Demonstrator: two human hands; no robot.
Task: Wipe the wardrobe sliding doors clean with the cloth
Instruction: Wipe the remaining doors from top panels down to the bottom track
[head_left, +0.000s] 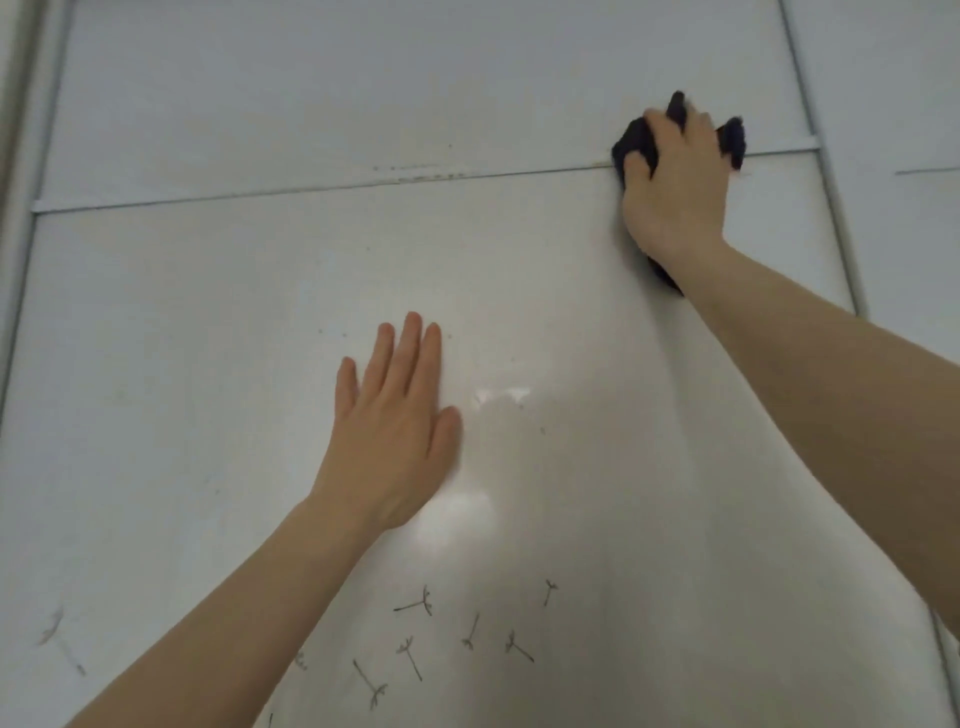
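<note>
A glossy white sliding wardrobe door (218, 322) fills the view. My right hand (675, 182) grips a dark cloth (636, 143) and presses it against the door at the horizontal divider strip (311, 195), near the door's right edge. Bits of the cloth stick out above my fingers and below my wrist. My left hand (395, 431) lies flat on the lower panel, fingers straight and together, holding nothing. Small dark specks sit on the strip left of the cloth.
A vertical frame rail (831, 182) runs down just right of the cloth, with another door panel (904, 104) beyond it. The left frame edge (21, 156) borders the door. Small dandelion-seed decorations (415, 608) mark the lower panel.
</note>
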